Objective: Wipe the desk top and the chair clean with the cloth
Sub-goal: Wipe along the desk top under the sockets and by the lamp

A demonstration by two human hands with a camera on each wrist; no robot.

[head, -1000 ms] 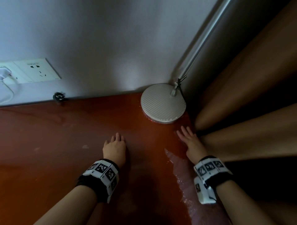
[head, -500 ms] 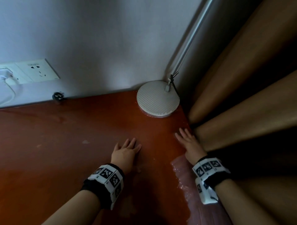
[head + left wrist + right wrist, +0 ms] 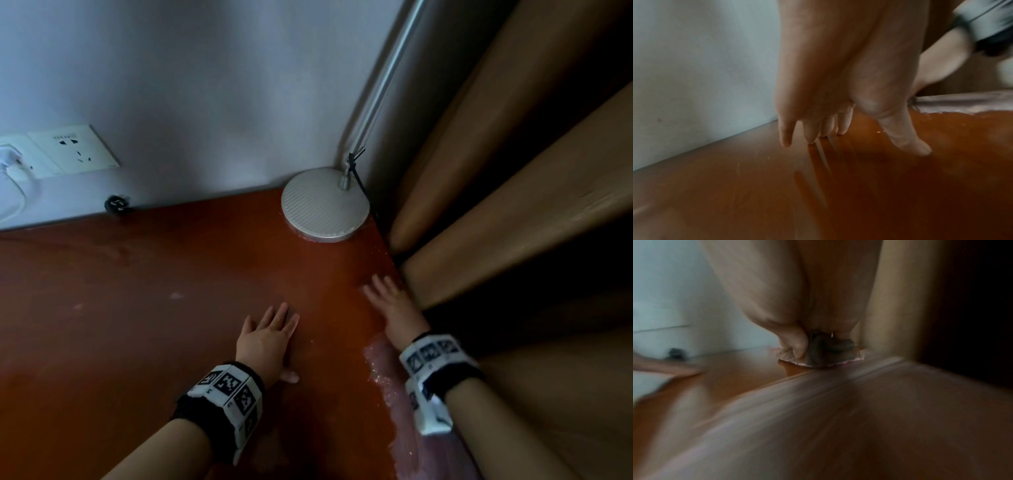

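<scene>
The red-brown desk top (image 3: 137, 308) fills the lower left of the head view. My left hand (image 3: 270, 337) lies flat on it with its fingers spread and holds nothing; the left wrist view shows its fingertips (image 3: 809, 139) touching the wood. At the desk's right edge, my right hand (image 3: 394, 305) presses a thin pinkish cloth (image 3: 387, 373) down with straight fingers. The cloth trails back under that wrist. Its frilly edge (image 3: 818, 361) peeks out below the hand in the blurred right wrist view. No chair is in view.
A round white lamp base (image 3: 325, 205) with a metal pole stands in the desk's back right corner. Tan curtain folds (image 3: 513, 205) hang right beside the desk edge. Wall sockets (image 3: 72, 150) with a white plug (image 3: 10, 161) and a small black fitting (image 3: 116, 204) sit at the back left.
My left hand has slid right and toward me over the desk, spreading its fingers. My right hand has drawn back a little along the right edge with the cloth.
</scene>
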